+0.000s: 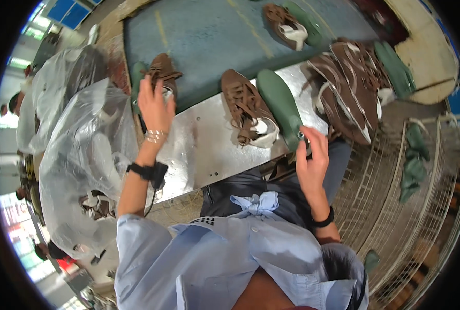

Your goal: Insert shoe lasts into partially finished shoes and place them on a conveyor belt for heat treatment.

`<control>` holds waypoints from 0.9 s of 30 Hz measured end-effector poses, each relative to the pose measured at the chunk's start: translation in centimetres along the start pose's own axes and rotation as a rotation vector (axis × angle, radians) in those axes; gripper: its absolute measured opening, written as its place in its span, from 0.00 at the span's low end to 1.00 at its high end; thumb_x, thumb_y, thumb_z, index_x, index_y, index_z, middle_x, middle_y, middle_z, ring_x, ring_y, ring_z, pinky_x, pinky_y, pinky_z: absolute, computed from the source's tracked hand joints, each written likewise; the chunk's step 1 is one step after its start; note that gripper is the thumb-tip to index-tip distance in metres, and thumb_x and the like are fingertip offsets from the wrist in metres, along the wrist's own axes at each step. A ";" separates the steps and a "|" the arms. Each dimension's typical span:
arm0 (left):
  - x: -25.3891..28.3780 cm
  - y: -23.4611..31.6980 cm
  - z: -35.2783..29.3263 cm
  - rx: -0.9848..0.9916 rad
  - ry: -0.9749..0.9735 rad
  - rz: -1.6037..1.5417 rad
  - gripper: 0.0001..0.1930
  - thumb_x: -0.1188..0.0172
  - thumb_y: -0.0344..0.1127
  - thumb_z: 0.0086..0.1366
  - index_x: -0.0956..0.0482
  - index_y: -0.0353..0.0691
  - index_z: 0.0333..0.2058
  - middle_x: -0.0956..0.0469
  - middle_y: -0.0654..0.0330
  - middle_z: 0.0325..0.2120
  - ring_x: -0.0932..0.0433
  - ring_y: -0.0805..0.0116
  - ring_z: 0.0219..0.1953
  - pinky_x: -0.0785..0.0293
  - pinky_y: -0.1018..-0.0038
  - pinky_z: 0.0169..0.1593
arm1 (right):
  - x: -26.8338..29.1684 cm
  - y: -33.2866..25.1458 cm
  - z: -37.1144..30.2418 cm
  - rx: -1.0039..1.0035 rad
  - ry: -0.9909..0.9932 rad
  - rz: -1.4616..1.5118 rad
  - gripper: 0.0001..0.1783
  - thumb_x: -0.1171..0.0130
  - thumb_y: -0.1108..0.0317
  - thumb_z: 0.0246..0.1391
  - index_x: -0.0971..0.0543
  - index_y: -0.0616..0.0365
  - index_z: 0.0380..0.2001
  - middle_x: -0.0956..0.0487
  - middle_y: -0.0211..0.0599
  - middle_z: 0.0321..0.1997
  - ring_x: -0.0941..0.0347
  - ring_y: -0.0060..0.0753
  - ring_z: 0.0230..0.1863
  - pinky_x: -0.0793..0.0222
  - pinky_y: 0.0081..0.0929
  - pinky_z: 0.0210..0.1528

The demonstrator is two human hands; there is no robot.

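Note:
At the left end of the metal bench top (188, 150), my left hand (156, 106) reaches over a brown lace-up shoe (163, 67) and a green shoe last (137, 82). Its fingers are stretched out, and their tips partly cover both. My right hand (315, 157) is at the narrow heel end of another green shoe last (280, 101), thumb and forefinger apart beside its metal-ringed hole. Left of that last lies a second brown shoe (243, 103), toe pointing away, laces loose and white lining showing at the heel.
Several brown shoes (343, 88) are bunched on the right, beside green lasts (395, 67). Farther off, a shoe (284, 23) and last lie on the blue-grey surface (199, 41). Clear plastic bags (85, 160) stand left; a wire rack (385, 196) with green pieces stands right.

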State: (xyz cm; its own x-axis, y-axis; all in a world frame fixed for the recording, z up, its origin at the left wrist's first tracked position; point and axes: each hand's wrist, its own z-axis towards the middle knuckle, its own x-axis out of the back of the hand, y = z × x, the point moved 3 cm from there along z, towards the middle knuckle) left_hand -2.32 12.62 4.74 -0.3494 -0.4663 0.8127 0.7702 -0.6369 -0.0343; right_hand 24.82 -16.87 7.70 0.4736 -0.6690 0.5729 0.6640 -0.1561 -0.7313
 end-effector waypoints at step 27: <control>-6.0 25.8 10.7 -0.965 -0.781 -0.394 0.50 0.27 0.46 0.37 0.36 0.44 0.63 0.25 0.63 0.48 0.30 0.61 0.51 0.35 0.66 0.49 | -5.2 11.9 0.6 -0.430 0.423 0.380 0.14 0.58 0.72 0.68 0.26 0.65 0.50 0.21 0.42 0.44 0.24 0.32 0.44 0.29 0.28 0.50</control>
State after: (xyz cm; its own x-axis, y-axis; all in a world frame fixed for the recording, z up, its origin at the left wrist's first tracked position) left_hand 25.41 5.57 5.18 0.1899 0.1220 0.9742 -0.1181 -0.9822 0.1460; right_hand 30.60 -14.74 -3.76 0.3040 -0.9451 0.1203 0.1690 -0.0707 -0.9831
